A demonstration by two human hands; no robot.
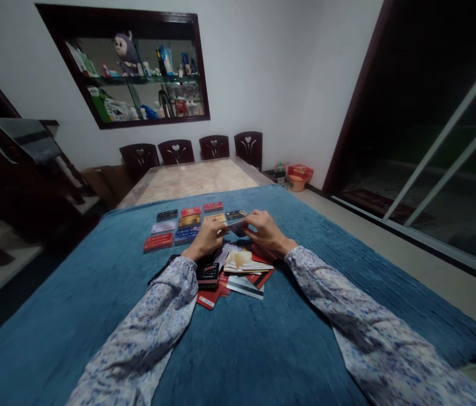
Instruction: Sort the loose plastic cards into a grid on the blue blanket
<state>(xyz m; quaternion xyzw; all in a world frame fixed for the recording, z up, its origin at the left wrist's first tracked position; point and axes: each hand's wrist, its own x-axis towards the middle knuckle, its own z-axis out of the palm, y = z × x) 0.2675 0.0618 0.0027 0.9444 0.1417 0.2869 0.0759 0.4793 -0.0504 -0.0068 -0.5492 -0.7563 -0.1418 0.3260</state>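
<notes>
Between my two hands a bluish-grey card (236, 226) is held by its ends, just above the cloth. My left hand (208, 238) pinches its left end, and my right hand (266, 232) grips the right end. Below them lies a loose heap of cards: cream ones (244, 261), red ones (209, 298), a white one with a dark stripe (246, 286) and a black stack (208, 275). Beyond my hands, rows of sorted card stacks include red (158, 242), gold (189, 221), blue (186, 235) and black (236, 215). My hands partly hide the nearer stacks.
A blue cloth (94, 304) covers the near part of the table, with the marble-patterned top (195, 177) showing beyond. Dark chairs (214, 147) line the far end. A wall shelf (145, 80) holds bottles and a plush toy (126, 51). An orange bucket (297, 182) stands on the floor.
</notes>
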